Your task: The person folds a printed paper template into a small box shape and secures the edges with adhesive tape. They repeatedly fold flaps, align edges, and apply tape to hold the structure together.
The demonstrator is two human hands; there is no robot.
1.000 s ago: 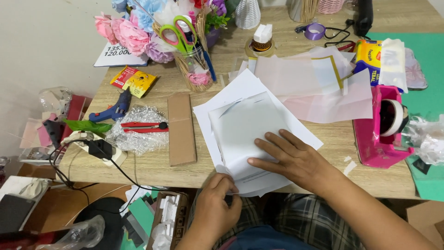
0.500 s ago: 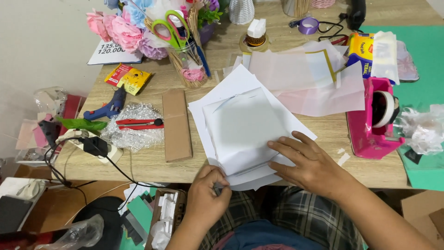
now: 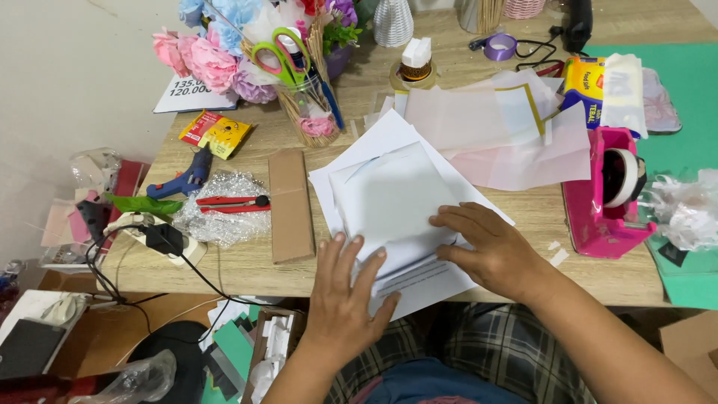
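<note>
green mat point(image 3: 677, 82) cut off, paper stack point(image 3: 389, 202) partly hidden

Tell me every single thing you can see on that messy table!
white paper stack: several sheets, white, table middle, under both hands
cardboard strip: one, brown, left of the papers
tissue sheets: a few, pale pink, behind the papers
tape dispenser: one, pink, right side
scissors: one, green and pink handles, in a jar at the back
paper flowers: a bunch, pink and blue, back left
glue gun: one, blue, left side
bubble wrap: one piece, clear, left
left hand: flat on the papers' near edge
right hand: flat on the papers' right side
</note>
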